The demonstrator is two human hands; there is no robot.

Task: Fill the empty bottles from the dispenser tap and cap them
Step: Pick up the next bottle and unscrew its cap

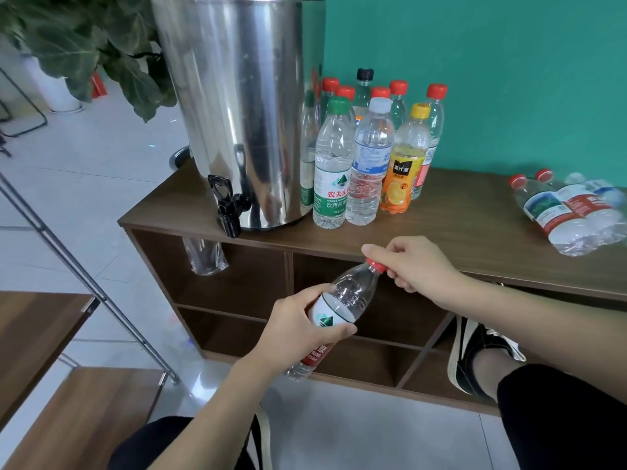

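Uncapping before the fill
Left hand point(298, 329) grips the clear plastic bottle point(342, 300); right hand point(412, 266) pinches its red cap point(376, 265). Next, likely the black tap point(228, 206), far left.

Upper centre, the dispenser point(234, 106) gleams: polished steel, mirror-glossy, streaked with reflections. Its tap point(228, 206) is black plastic, shiny. Beneath it the cabinet point(475, 228) shows brown wood grain, matt and smooth. Lower centre, the held bottle point(342, 307) is clear, thin, ribbed plastic with a glossy printed label and a red plastic cap point(377, 266). At left, pale floor tiles point(95, 184) carry a soft sheen.
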